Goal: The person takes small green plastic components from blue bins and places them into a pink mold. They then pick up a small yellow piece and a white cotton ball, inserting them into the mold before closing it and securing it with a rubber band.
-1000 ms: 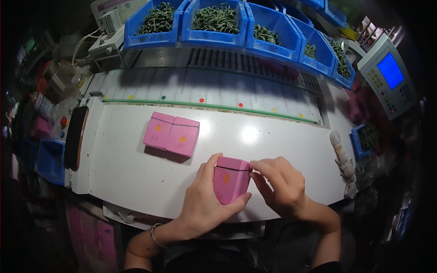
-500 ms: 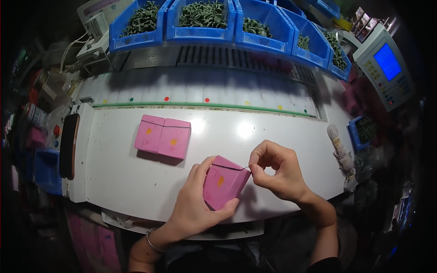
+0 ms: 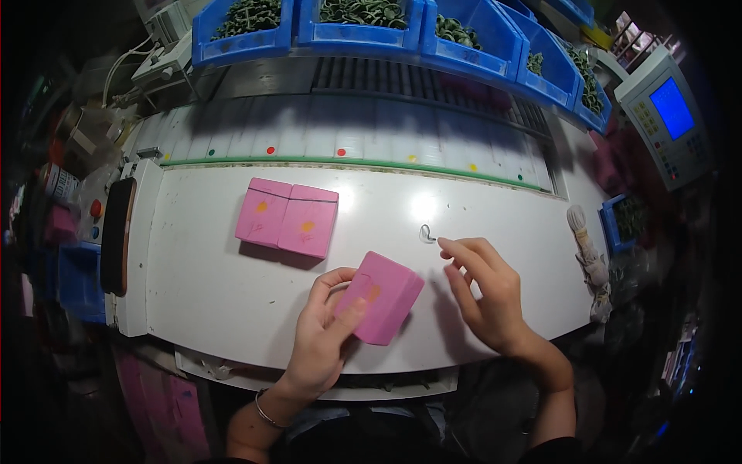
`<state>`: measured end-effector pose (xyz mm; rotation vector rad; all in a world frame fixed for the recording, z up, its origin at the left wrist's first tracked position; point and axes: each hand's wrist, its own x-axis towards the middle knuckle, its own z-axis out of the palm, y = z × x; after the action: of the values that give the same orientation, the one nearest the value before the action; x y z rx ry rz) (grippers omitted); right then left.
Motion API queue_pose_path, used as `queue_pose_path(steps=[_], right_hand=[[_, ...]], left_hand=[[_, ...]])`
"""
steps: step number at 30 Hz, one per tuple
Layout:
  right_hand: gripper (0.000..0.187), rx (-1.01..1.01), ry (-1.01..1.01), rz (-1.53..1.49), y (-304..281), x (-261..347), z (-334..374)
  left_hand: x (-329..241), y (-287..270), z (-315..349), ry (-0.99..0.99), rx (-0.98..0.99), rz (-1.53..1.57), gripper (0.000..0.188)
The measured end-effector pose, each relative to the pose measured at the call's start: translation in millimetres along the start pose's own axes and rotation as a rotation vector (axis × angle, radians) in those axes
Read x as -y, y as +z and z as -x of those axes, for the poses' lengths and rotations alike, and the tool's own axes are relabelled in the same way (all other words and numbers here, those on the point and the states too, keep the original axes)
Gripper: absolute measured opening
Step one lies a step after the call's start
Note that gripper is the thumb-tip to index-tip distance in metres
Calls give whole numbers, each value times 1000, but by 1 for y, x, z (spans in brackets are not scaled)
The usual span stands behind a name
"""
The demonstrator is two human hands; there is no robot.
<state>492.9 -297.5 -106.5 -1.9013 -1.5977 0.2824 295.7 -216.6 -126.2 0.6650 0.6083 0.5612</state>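
My left hand is closed around a pink block, its thumb pressed over the marked face. The block is tilted above the white tabletop and no band shows on it. Just off the fingertips of my right hand is a thin dark elastic band, curled into a small loop; whether it still touches a finger I cannot tell. That right hand is open, fingers apart. Farther left, two pink blocks lie side by side, with dark bands across their upper parts.
Blue bins of small green curled pieces line the back. Before them runs a pale panel with a green edge strip. A keypad device with a blue screen stands right, near a whitish cord bundle. A dark phone-like slab lies left.
The band has come off the held block and is now beyond it. My right hand has opened from a pinch. My left hand has shifted its grip and turned the block.
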Motion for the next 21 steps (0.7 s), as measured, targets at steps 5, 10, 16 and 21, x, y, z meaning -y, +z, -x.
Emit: queue_pose_path(steps=[5, 10, 16, 21], right_hand=[[88, 232, -261, 7, -5, 46, -2], [83, 135, -279, 32, 2, 48, -3], [76, 85, -335, -305, 9, 52, 1], [72, -102, -386, -228, 22, 50, 12]], left_hand=[[5, 19, 1, 238, 15, -193, 64], [3, 16, 7, 379, 72, -465, 74], [-6, 6, 7, -144, 443, -173, 82], [0, 22, 13, -159, 337, 25, 75]])
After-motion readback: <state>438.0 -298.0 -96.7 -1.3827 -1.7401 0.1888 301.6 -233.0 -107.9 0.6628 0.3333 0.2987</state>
